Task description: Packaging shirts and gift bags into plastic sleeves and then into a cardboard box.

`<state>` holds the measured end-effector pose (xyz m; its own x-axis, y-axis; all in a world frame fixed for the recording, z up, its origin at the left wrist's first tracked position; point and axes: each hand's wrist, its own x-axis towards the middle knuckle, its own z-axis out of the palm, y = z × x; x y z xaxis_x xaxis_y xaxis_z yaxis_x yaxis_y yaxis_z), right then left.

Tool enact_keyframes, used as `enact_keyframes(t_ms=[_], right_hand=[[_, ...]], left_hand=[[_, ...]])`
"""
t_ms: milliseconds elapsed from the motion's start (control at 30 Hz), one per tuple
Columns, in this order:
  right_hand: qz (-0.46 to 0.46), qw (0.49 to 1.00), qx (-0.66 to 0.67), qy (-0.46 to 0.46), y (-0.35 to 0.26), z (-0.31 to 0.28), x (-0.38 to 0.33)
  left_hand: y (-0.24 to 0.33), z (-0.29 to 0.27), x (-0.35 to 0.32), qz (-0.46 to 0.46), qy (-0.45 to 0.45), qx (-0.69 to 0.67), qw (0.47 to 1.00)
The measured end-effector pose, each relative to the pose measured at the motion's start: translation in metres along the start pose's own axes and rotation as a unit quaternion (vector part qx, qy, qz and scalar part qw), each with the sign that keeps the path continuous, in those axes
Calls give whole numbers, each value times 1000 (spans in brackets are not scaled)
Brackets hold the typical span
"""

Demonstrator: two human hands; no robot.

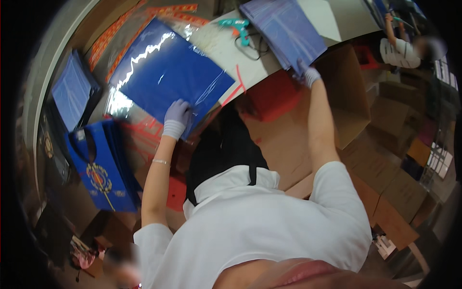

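Note:
A large flat blue bag [168, 72] in glossy clear wrapping lies on the table to my left. My left hand [178, 115], in a pale glove, has its fingers curled at the near edge of this bag. Farther right, a stack of flat blue bags [288, 33] in clear wrapping reaches over the table's near edge. My gloved right hand [306, 74] grips the near corner of that stack; its thumb side is partly hidden. Between the two piles lies a teal glue gun [242, 31] with a dark cord.
Blue handled bags [103, 168] stand low at my left, near more wrapped blue bags [72, 91]. Beneath the table are a red bin [274, 96] and an open cardboard box [344, 91]. Several cartons [394, 192] stack at right. Another person [402, 53] works at far right.

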<state>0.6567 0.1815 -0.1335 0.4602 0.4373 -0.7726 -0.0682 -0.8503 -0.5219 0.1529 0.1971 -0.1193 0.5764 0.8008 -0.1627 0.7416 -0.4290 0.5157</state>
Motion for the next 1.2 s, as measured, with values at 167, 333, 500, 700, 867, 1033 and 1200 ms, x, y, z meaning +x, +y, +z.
enact_keyframes(t_ms=[167, 333, 500, 700, 867, 1033, 1200], right_hand=[[-222, 947, 173, 157, 74, -46, -54], [-282, 922, 184, 193, 65, 1, -234], [-289, 936, -55, 192, 130, 111, -299], [-114, 984, 131, -49, 133, 154, -323], [-530, 831, -47, -160, 87, 219, -223], [-169, 855, -83, -483, 17, 244, -248], [-200, 691, -504, -479, 87, 227, -245]], left_hand=[[-7, 15, 9, -137, 66, -384, 911], [33, -22, 53, -123, 126, -406, 897], [58, -5, 70, -112, 153, -480, 856], [67, -19, 31, -78, 156, -450, 876], [88, -42, -15, -38, 20, -431, 901], [36, -26, -29, -48, 122, -420, 898], [-5, 6, -37, -125, 50, -270, 953]])
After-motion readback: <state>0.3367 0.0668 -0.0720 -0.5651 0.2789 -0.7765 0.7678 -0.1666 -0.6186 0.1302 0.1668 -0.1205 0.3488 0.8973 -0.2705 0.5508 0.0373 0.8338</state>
